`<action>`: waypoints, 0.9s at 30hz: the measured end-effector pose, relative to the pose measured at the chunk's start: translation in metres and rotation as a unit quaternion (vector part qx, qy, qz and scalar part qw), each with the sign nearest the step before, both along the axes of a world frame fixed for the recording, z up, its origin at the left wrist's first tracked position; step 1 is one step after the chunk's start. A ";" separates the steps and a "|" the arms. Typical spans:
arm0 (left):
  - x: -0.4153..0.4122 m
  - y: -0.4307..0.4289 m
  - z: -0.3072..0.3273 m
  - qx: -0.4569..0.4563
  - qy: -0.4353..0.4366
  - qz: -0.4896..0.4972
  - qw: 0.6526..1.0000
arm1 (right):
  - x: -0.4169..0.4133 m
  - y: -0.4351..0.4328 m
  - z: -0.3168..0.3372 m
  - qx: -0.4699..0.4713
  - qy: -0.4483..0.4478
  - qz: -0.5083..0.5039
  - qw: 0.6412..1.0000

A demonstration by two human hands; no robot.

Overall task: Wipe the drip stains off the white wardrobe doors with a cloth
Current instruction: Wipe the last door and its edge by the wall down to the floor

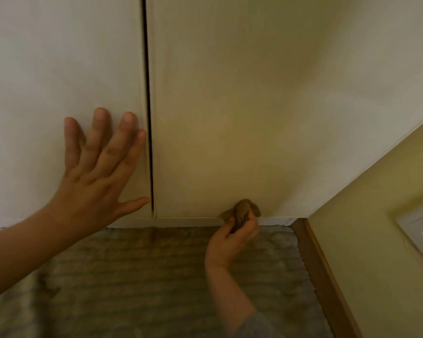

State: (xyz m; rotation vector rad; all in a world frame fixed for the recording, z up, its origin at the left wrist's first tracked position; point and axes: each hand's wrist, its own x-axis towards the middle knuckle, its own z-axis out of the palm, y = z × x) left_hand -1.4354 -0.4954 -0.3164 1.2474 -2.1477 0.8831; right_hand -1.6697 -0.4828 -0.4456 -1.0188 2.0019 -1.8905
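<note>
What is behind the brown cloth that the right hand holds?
The bottom edge of the right wardrobe door. The cloth, gripped by the right hand, covers that spot, so any stain there cannot be seen.

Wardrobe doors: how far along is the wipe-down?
Done: no drip stains stand out on the upper part of the right door, though the light is dim. In hand: the right hand grips the cloth against that door's bottom edge; the left hand presses flat on the left door. Left: finishing that bottom edge; whether the left door was wiped cannot be told.
</note>
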 end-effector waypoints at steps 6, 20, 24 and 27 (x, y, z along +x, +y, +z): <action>0.018 0.006 -0.002 0.005 -0.032 -0.038 0.999 | 0.062 0.011 -0.004 -0.003 0.009 0.038 0.999; 0.074 0.013 -0.016 0.029 -0.096 -0.072 0.992 | 0.096 0.019 -0.006 -0.024 0.181 0.251 0.951; 0.070 0.013 -0.022 0.025 -0.091 -0.057 0.994 | 0.071 0.014 -0.004 -0.010 0.236 0.258 0.937; 0.067 0.013 -0.027 0.018 -0.097 -0.036 0.994 | 0.046 0.011 -0.006 0.006 0.237 0.238 0.942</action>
